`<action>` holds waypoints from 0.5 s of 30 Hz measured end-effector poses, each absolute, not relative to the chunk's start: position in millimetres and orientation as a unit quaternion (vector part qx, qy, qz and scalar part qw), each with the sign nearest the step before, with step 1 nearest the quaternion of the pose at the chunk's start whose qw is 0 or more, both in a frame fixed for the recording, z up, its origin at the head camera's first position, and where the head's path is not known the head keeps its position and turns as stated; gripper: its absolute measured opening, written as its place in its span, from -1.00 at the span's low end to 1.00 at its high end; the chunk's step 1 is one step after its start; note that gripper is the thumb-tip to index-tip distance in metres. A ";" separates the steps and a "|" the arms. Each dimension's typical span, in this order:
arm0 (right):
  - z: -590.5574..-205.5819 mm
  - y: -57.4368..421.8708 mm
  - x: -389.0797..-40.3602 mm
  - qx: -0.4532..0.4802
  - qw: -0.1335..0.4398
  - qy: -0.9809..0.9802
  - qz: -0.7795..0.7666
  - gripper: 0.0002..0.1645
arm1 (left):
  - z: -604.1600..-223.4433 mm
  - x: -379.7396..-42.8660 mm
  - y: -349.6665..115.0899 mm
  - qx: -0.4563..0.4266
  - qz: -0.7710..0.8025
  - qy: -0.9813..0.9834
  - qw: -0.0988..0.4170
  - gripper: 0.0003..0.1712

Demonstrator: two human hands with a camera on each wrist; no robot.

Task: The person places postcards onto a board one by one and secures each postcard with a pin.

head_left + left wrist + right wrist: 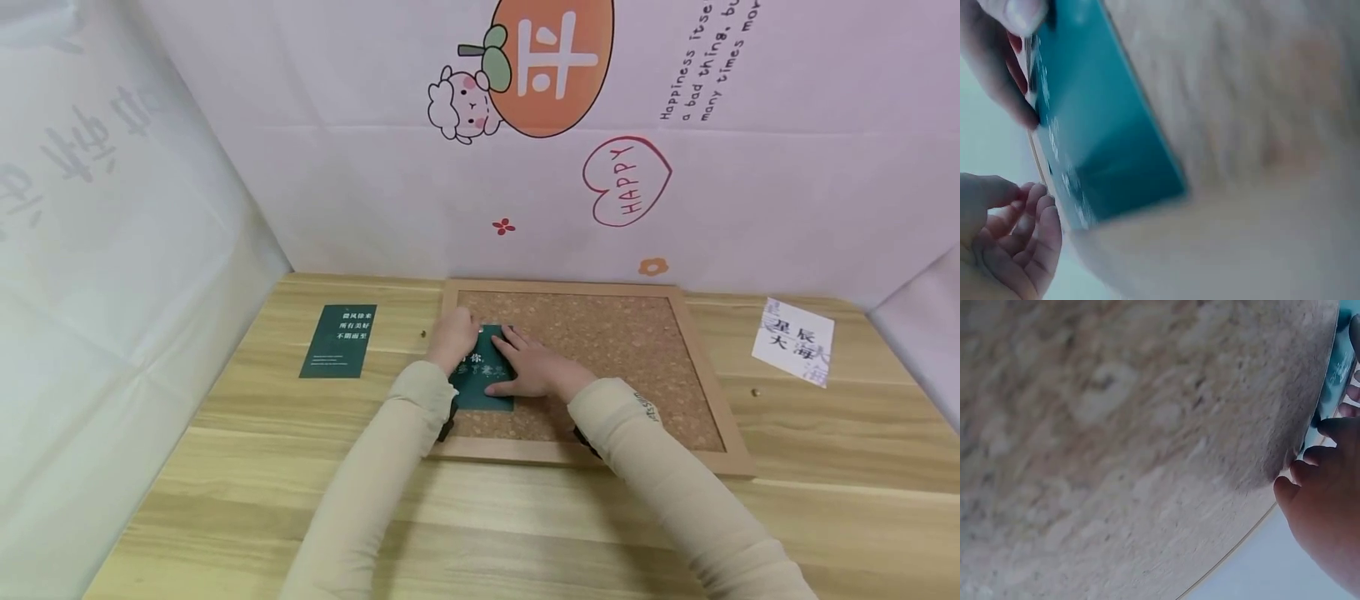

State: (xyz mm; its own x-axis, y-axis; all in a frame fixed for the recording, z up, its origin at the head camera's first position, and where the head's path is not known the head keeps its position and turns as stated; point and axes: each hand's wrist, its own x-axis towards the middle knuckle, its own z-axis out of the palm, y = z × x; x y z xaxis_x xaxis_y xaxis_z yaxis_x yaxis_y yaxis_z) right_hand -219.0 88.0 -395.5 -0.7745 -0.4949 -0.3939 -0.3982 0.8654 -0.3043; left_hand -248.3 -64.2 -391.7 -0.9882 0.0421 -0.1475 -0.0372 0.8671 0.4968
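A dark green card [483, 398] with white Chinese characters lies upright on the left part of a wood-framed corkboard [600, 350]. My right hand [542, 367] rests with spread fingers on the card's right side and holds it flat. At the card's top edge my left hand [454, 337] has its fingers curled, thumb against fingertips. A tiny pale spot there looks like a thumbtack, mostly hidden. In the left wrist view the left hand [1013, 240] pinches beside the card [1107, 131]. The right wrist view shows the right hand [1329, 500] against the cork [1116, 456].
Another green card [339, 342] lies on the wooden table left of the board, a white card [795, 342] with black characters to the right. One small brass tack [756, 392] sits near the white card, another tack [423, 334] by the frame's left side. A printed white cloth [375, 192] stands behind.
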 end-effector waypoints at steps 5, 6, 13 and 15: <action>-394.9 94.9 -221.6 -0.233 0.231 0.936 -0.128 0.07 | -388.9 -248.7 -73.8 -0.002 0.256 0.965 0.051 -0.70; -394.4 96.3 -221.9 -0.230 0.233 0.935 -0.137 0.07 | -388.8 -248.7 -76.2 -0.002 0.252 0.967 0.046 -0.70; -390.8 109.1 -226.0 -0.218 0.208 0.935 -0.188 0.02 | -389.8 -247.5 -92.7 0.031 0.230 0.972 0.035 -0.60; -388.5 115.3 -227.5 -0.215 0.192 0.937 -0.196 -0.01 | -390.3 -247.1 -96.8 0.048 0.232 0.971 0.041 -0.57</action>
State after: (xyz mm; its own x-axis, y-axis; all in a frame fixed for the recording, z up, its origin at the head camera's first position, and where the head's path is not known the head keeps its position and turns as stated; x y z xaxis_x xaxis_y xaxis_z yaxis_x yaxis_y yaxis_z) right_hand -227.5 115.3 -388.5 -0.8333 -0.4785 -0.2767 -0.3280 0.8310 -0.4493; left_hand -247.1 -96.8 -390.3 -0.9920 0.1116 -0.0582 0.0733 0.8879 0.4541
